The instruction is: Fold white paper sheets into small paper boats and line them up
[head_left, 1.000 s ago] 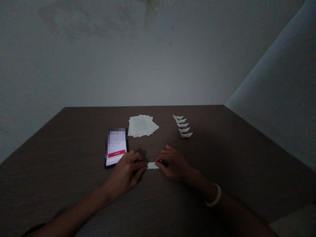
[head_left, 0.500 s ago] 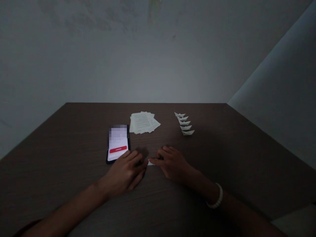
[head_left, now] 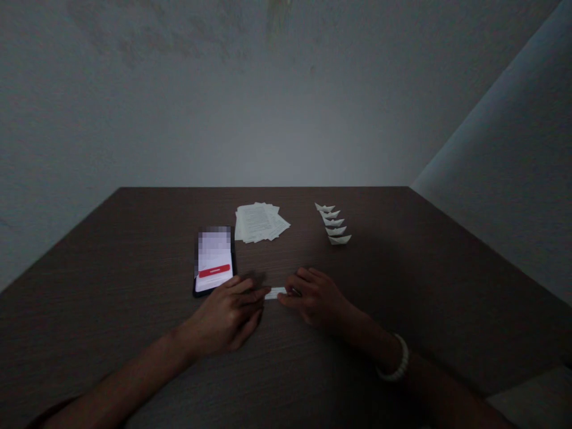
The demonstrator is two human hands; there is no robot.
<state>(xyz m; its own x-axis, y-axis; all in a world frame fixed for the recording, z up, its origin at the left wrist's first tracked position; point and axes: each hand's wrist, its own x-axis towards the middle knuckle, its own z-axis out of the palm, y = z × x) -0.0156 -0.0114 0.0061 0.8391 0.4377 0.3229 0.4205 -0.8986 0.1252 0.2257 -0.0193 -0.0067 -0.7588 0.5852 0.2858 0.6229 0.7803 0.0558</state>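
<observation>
A small folded piece of printed paper (head_left: 274,293) lies on the table between my hands, both ends partly covered by fingers. My left hand (head_left: 235,313) holds its left end down with the fingertips. At the other end, my right hand (head_left: 310,298) has thumb and curled fingers closed on the paper. Beyond the right hand stands a column of several small folded paper boats (head_left: 335,223). A loose pile of printed paper sheets (head_left: 257,221) lies farther back, left of the boats.
A smartphone (head_left: 214,281) with a lit screen and a red button lies just beyond my left hand. The dark wooden table (head_left: 147,250) reaches back to a grey wall (head_left: 268,131). A pale bracelet (head_left: 395,360) circles my right wrist.
My right hand has shifted slightly to the right along the paper, and more of the folded strip shows between the hands. My left hand stays nearly in place.
</observation>
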